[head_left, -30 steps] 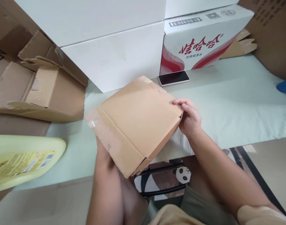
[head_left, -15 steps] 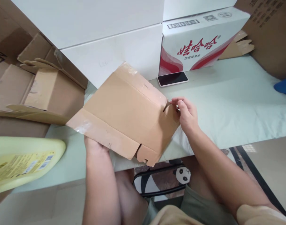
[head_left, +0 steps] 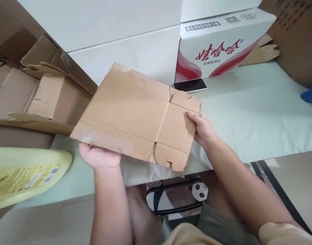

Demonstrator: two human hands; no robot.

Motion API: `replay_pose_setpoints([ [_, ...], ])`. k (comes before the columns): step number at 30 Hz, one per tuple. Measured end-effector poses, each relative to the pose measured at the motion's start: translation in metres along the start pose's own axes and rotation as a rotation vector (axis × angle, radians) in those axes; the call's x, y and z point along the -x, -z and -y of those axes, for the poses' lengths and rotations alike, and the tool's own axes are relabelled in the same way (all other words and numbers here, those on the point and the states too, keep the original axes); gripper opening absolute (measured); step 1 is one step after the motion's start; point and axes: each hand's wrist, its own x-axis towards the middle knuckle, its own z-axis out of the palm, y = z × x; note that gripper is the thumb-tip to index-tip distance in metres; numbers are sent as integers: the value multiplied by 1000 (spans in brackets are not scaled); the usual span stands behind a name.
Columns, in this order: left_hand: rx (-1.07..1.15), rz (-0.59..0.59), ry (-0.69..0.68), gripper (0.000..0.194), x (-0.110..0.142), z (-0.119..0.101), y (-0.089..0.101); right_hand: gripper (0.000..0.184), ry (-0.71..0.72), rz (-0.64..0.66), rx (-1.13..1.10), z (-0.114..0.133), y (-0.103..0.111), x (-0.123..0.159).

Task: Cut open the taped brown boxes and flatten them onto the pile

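A brown cardboard box blank (head_left: 127,105), creased and notched at its right end, is held tilted above the pale green cloth. My left hand (head_left: 101,156) supports it from below at the lower left edge; most of its fingers are hidden under the cardboard. At the right end, my right hand (head_left: 203,127) grips the end panel, with the thumb on top and the other fingers behind. Small slotted flaps stick out at the upper and lower right corners. Worn, torn patches of paper and tape show along the left and top edges.
A smartphone (head_left: 190,85) lies behind the cardboard, against a white printed carton (head_left: 219,51). Large white boxes (head_left: 135,51) stand at the back. Folded brown cartons (head_left: 61,98) fill the left, with a yellow bottle (head_left: 30,177) in front. The cloth-covered table (head_left: 260,112) extends right.
The cardboard's right end panel has swung outward and lies flatter, its upper flap now showing. My right hand's thumb has moved onto the panel, and my left hand has shifted slightly left.
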Motion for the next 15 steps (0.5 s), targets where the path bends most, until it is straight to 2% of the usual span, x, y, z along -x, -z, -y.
replay_pose_setpoints([
  [2,51,16,11,43,4,-3,-5,53,34,-58,-37,0,-1,0],
  [4,53,31,33,45,9,-5,-9,56,28,-60,-31,-1,-1,-1],
  [8,66,43,-81,52,15,-3,-15,58,-60,102,41,-1,-1,2],
  [10,69,66,-102,61,16,-1,-14,63,-35,107,38,0,-4,3],
  [12,19,55,-42,53,15,3,-10,65,-3,65,17,1,-7,3],
  [15,-47,-72,76,37,10,9,-2,66,-46,74,8,1,-9,5],
])
